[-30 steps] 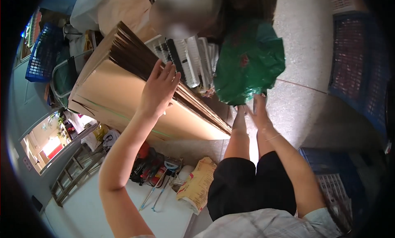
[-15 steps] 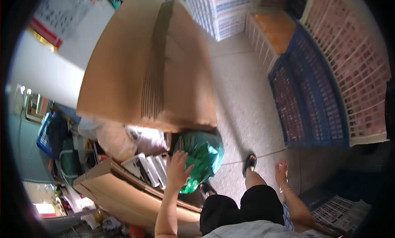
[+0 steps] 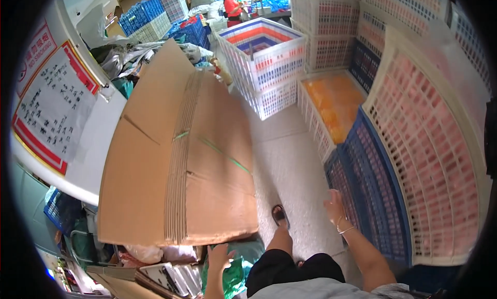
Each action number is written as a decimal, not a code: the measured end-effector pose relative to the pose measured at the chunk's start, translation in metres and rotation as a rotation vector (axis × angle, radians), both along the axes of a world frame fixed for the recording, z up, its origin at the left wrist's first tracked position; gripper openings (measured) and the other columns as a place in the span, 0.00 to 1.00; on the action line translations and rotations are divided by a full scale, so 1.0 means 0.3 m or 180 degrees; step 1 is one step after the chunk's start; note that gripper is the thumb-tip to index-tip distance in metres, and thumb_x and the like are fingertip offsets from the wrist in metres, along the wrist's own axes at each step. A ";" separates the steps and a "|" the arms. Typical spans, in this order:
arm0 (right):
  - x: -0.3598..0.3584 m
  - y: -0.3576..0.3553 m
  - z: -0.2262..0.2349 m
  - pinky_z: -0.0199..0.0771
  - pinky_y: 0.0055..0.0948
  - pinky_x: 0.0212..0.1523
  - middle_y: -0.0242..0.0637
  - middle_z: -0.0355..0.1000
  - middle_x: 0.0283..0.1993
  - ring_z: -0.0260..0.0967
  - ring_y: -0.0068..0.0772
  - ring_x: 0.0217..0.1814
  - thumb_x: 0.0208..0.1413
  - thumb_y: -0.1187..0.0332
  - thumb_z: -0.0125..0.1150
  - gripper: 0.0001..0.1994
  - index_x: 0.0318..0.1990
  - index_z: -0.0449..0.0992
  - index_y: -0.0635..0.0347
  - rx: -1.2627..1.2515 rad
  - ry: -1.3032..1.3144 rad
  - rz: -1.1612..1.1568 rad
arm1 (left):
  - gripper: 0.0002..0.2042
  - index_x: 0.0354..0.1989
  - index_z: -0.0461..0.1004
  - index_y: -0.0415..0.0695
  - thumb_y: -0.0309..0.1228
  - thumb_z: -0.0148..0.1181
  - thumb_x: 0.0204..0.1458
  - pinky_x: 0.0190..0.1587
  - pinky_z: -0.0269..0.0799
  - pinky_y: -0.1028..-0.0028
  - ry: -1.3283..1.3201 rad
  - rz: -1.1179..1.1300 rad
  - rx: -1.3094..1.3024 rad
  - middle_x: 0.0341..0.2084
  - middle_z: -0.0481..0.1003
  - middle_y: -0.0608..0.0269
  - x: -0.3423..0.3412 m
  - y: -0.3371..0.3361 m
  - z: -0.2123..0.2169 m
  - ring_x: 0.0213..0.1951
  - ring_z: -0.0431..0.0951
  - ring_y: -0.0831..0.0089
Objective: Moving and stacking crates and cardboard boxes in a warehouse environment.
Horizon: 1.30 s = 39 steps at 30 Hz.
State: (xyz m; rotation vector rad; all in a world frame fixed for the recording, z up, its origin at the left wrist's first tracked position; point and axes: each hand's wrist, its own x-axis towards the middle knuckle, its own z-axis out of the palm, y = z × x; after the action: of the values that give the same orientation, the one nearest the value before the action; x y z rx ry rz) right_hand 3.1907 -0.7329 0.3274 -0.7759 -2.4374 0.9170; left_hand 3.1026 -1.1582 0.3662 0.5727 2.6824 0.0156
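Note:
Low in the view, my left hand [image 3: 219, 255] hovers over a crumpled green plastic bag [image 3: 246, 257], close to the near edge of a bundle of flattened cardboard boxes [image 3: 137, 180]. Its fingers are apart and hold nothing. The bundle leans in front of me on the left, with a thin green strap across it. My right hand [image 3: 334, 205] hangs beside the blue plastic crates [image 3: 380, 206]; its fingers look loose and nothing shows in them. A bracelet is on that wrist.
On the right a tall cream crate [image 3: 396, 56] of pink items rises above the blue crates. A low crate with an orange top [image 3: 334, 105] and white stacked crates [image 3: 277, 100] flank the walkway [image 3: 279, 154]. Far back is a person in red [image 3: 232, 8]. A notice board [image 3: 57, 107] is at left.
My view has lifted and moved forward along the walkway, so the far crates and the person now show. My step has changed. My right hand is now alongside the blue crates.

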 end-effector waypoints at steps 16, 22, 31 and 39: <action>-1.066 0.674 0.190 0.57 0.34 0.48 0.51 0.60 0.43 0.58 0.47 0.47 0.44 0.64 0.53 0.19 0.43 0.61 0.66 -0.0060 -0.0398 -0.0073 | 0.31 0.50 0.54 0.34 0.43 0.54 0.41 0.55 0.45 0.59 0.1221 -0.1522 0.1438 0.50 0.56 0.48 -1.464 1.309 0.301 0.55 0.52 0.56; -1.341 0.984 -0.033 0.57 0.34 0.47 0.50 0.60 0.42 0.57 0.47 0.47 0.44 0.63 0.52 0.20 0.42 0.61 0.66 -0.0202 -0.0229 -0.0547 | 0.36 0.51 0.52 0.32 0.43 0.57 0.38 0.56 0.45 0.60 0.1253 -0.1446 0.1158 0.51 0.54 0.45 -1.855 1.675 0.309 0.56 0.49 0.54; -2.146 1.352 0.136 0.53 0.38 0.52 0.52 0.56 0.47 0.51 0.47 0.52 0.41 0.64 0.57 0.27 0.47 0.56 0.69 0.0180 -0.0511 0.0305 | 0.37 0.50 0.50 0.30 0.33 0.62 0.33 0.55 0.47 0.65 0.1547 -0.1489 0.1257 0.50 0.54 0.42 -2.560 2.226 0.052 0.55 0.51 0.54; -2.789 1.553 0.142 0.41 0.33 0.59 0.45 0.50 0.56 0.44 0.40 0.60 0.46 0.67 0.47 0.22 0.51 0.56 0.62 0.1941 -0.0930 0.0621 | 0.14 0.32 0.63 0.43 0.33 0.56 0.37 0.34 0.65 0.70 0.1304 -0.1127 0.0542 0.28 0.67 0.60 -2.875 2.442 -0.124 0.33 0.69 0.66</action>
State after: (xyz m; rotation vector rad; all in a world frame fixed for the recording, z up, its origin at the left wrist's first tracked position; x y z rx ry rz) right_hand 2.3541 -0.2671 0.3701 -0.4739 -2.8527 0.0817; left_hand 2.2400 -0.4257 0.3289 1.2143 2.9400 0.0317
